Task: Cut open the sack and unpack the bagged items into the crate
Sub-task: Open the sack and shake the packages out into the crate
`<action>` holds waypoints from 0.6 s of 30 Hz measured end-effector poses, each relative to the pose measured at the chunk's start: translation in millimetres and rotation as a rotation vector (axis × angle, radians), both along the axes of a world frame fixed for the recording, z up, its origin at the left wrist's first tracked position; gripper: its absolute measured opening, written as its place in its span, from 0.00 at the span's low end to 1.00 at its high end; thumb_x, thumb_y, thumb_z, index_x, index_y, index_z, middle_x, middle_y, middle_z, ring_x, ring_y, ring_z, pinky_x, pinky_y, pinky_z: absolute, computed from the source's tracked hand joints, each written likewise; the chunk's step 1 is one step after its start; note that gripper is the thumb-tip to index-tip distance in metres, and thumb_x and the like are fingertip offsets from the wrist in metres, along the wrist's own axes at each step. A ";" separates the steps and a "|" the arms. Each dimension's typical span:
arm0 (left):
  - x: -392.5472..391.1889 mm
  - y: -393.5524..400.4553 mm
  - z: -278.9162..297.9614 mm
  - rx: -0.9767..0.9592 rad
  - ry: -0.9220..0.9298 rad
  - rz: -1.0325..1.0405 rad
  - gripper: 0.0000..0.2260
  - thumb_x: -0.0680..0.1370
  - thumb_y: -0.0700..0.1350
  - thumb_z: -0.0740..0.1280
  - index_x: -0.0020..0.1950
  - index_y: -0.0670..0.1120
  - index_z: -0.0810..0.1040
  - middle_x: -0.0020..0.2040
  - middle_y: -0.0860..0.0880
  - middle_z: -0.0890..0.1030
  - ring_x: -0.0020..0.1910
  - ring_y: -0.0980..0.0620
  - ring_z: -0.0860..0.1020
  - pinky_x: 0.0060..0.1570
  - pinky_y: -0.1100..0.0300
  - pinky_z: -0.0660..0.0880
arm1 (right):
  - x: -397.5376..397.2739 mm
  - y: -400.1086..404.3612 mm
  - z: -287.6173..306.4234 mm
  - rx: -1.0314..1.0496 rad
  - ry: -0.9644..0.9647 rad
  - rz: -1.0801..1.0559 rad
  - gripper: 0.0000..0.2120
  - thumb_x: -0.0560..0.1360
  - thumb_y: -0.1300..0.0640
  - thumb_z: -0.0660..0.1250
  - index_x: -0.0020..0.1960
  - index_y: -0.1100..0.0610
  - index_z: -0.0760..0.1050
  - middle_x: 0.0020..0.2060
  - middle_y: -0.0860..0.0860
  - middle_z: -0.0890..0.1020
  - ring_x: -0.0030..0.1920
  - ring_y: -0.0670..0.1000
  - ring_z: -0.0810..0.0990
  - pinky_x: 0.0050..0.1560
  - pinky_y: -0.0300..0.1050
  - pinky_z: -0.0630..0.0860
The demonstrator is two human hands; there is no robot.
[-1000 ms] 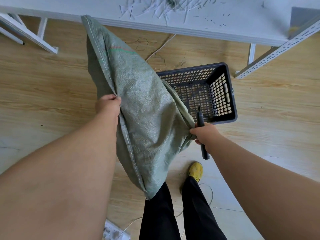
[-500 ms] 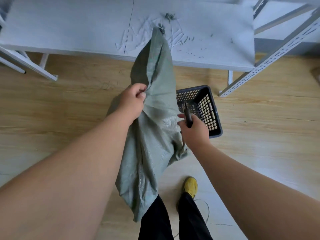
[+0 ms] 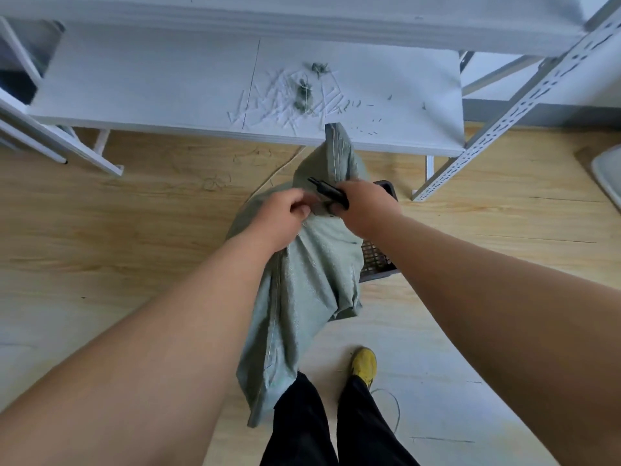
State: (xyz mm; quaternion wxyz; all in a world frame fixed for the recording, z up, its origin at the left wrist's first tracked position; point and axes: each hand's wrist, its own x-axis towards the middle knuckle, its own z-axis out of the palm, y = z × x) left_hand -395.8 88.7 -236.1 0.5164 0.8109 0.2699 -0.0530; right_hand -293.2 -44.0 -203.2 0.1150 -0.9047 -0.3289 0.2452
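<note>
A limp grey-green woven sack (image 3: 302,290) hangs bunched in front of me, its upper end reaching the shelf edge. My left hand (image 3: 285,213) grips a fold of the sack near its middle. My right hand (image 3: 363,206) is close beside it, fingers curled round a black cutter (image 3: 327,191) whose tip points left over the sack. The dark plastic crate (image 3: 378,264) stands on the floor behind the sack, mostly hidden by it and by my right arm. No bagged items show.
A low white shelf board (image 3: 168,89) strewn with cut plastic strips and scraps runs across the top. White perforated rack posts (image 3: 497,129) stand at right, a slanted leg at left. Wooden floor all round. My legs and a yellow shoe (image 3: 364,364) are below.
Both hands have come together on the sack, which is now gathered into a narrower bunch. The cutter has swung from upright to pointing left. The sack covers more of the crate.
</note>
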 end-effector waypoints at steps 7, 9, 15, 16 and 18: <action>5.2 -13.1 14.5 0.040 -0.223 0.296 0.13 0.76 0.41 0.67 0.42 0.61 0.75 0.40 0.62 0.79 0.38 0.69 0.76 0.38 0.72 0.71 | -6.9 16.9 11.5 0.499 0.415 -0.562 0.03 0.76 0.55 0.62 0.46 0.55 0.72 0.41 0.60 0.83 0.44 0.63 0.83 0.49 0.62 0.79; -7.2 -27.2 12.4 0.123 -0.229 0.447 0.07 0.74 0.46 0.71 0.44 0.57 0.75 0.40 0.59 0.79 0.39 0.64 0.77 0.41 0.65 0.74 | -2.7 17.0 15.3 0.558 0.464 -0.663 0.04 0.76 0.56 0.62 0.44 0.55 0.71 0.36 0.56 0.81 0.38 0.59 0.84 0.48 0.61 0.81; -75.6 -91.5 -29.0 0.324 0.402 0.392 0.17 0.71 0.54 0.73 0.52 0.47 0.73 0.50 0.47 0.77 0.47 0.46 0.77 0.44 0.53 0.75 | 12.3 0.0 24.4 0.691 0.591 -0.858 0.07 0.78 0.61 0.60 0.41 0.57 0.72 0.30 0.55 0.79 0.24 0.49 0.80 0.36 0.47 0.83; -81.7 -97.9 -34.9 0.334 0.482 0.381 0.16 0.73 0.53 0.71 0.55 0.46 0.74 0.52 0.46 0.78 0.50 0.45 0.77 0.45 0.53 0.75 | 15.3 -3.1 26.1 0.704 0.595 -0.873 0.07 0.78 0.61 0.60 0.41 0.57 0.71 0.30 0.55 0.79 0.24 0.49 0.79 0.35 0.45 0.83; -85.6 -96.2 -42.4 0.391 0.611 0.354 0.13 0.77 0.49 0.67 0.59 0.46 0.75 0.54 0.45 0.79 0.53 0.44 0.78 0.44 0.55 0.73 | 22.4 -11.7 28.7 0.716 0.574 -0.901 0.06 0.78 0.61 0.61 0.41 0.56 0.71 0.30 0.54 0.78 0.24 0.49 0.79 0.35 0.45 0.83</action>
